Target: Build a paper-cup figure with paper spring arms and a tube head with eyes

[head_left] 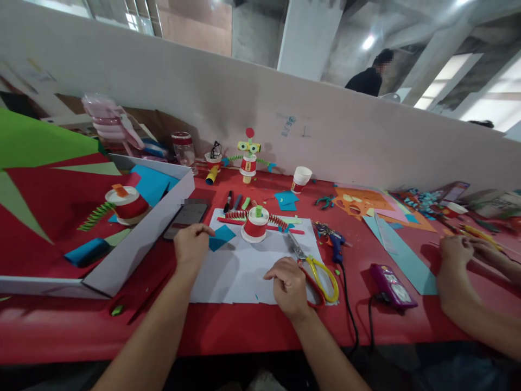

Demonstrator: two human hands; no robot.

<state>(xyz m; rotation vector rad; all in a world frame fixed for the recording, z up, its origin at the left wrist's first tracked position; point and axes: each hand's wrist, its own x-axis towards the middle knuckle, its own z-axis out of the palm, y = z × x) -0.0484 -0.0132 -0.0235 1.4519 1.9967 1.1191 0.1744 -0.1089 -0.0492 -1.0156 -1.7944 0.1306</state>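
My left hand (190, 244) is over the left edge of the white paper (228, 277), its fingertips at a blue paper piece (222, 238); whether they grip it I cannot make out. Near the paper's lower right, my right hand (288, 285) has curled fingers, and nothing shows in it. Beside it lie scissors (323, 277) with one red and one yellow handle. Between and beyond my hands stands a red and white cup figure (255, 225) with coiled paper arms. A dark phone (186, 218) lies beyond my left hand.
A white-edged box (142, 236) holds another cup figure (127, 205) at left. Behind stand a finished-looking robot figure (248, 163) and white cups (301, 178). A blue glue gun (337, 247), purple power strip (393, 287) and another person's hands (456, 252) are at right.
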